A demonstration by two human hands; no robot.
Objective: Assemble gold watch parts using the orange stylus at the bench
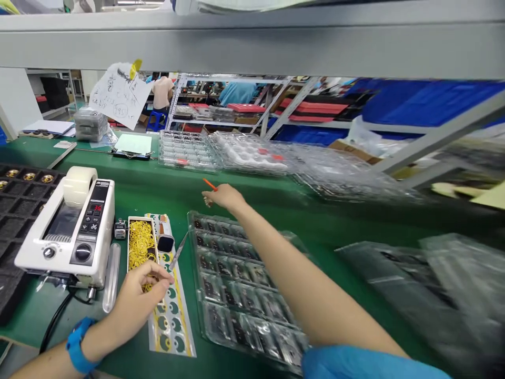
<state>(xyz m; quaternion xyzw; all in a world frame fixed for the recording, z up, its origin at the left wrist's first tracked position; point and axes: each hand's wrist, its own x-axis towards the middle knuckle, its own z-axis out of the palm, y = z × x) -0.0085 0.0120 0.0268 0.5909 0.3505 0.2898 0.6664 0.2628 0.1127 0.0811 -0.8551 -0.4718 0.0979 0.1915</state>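
My left hand (144, 292), with a blue watch on the wrist, pinches metal tweezers (179, 252) whose tip points up and right. Under it are a white box of yellow rings (141, 242) and a white sheet with dark green and yellow round shapes (171, 321). My right hand (224, 197) is stretched forward beyond a clear compartment tray (236, 273) holding small dark parts. Its fingers are closed on a thin orange-red stick (210, 184). A dark square-topped object (165, 243) lies on the sheet.
A white tape dispenser (74, 226) stands left, beside a black foam tray (16, 210). Clear trays (252, 152) line the back edge, near a clipboard (133, 146). Plastic bags (426, 295) lie right. A grey shelf beam (252, 47) crosses overhead. A person (162, 92) is in the background.
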